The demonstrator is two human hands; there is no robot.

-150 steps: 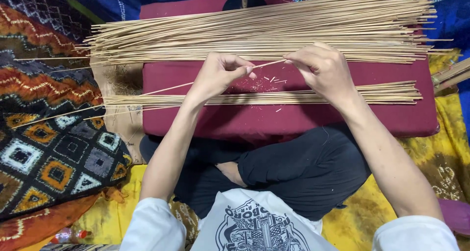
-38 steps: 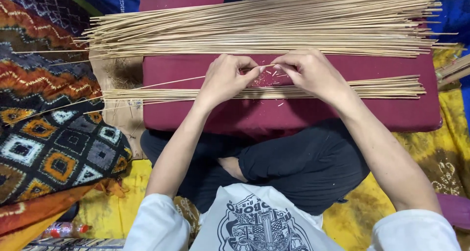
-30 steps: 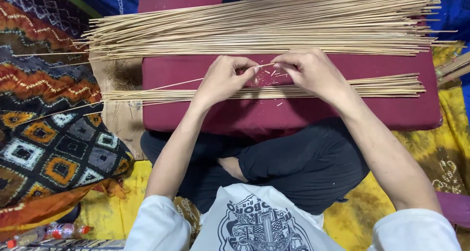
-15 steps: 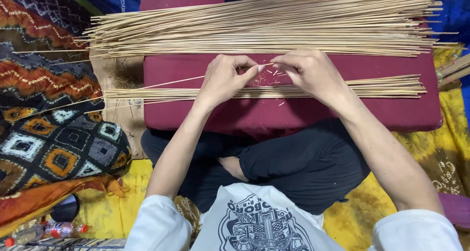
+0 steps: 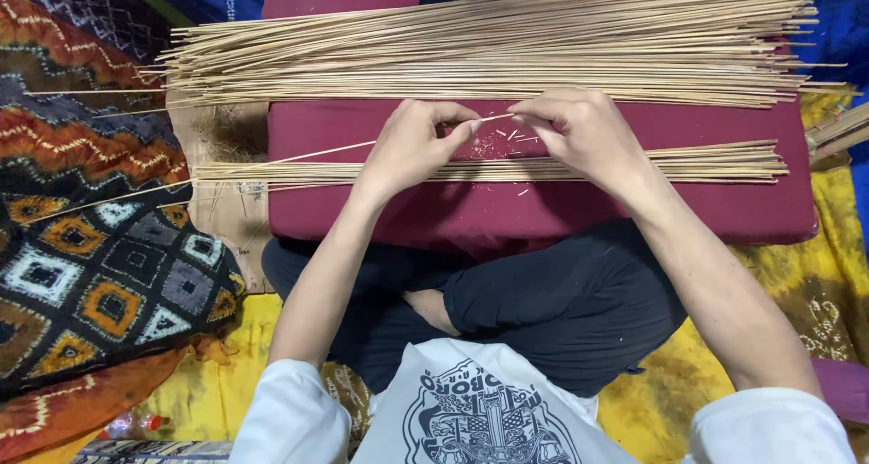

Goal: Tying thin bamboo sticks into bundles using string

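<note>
Left hand (image 5: pixel 412 147) and right hand (image 5: pixel 584 133) both pinch one thin pale bamboo stick (image 5: pixel 330 150) over the maroon cushion (image 5: pixel 543 210), apparently mid-trimming its end, which calls for steady fingertip control

Person, seen from above. Upper garment: white T-shirt (image 5: pixel 471 419) with short sleeves ending just above the elbows, well behind the hands; large dark line-drawn graphic printed on the chest, its detail too foreshortened to make out. Lower garment: black trousers (image 5: pixel 543 306), loose, plain, apparently of soft cloth. Forearms bare from sleeve hem to wrist. Left hand (image 5: pixel 412 147) and right hand (image 5: pixel 584 133): bare, no rings, watch or bands visible.
</note>
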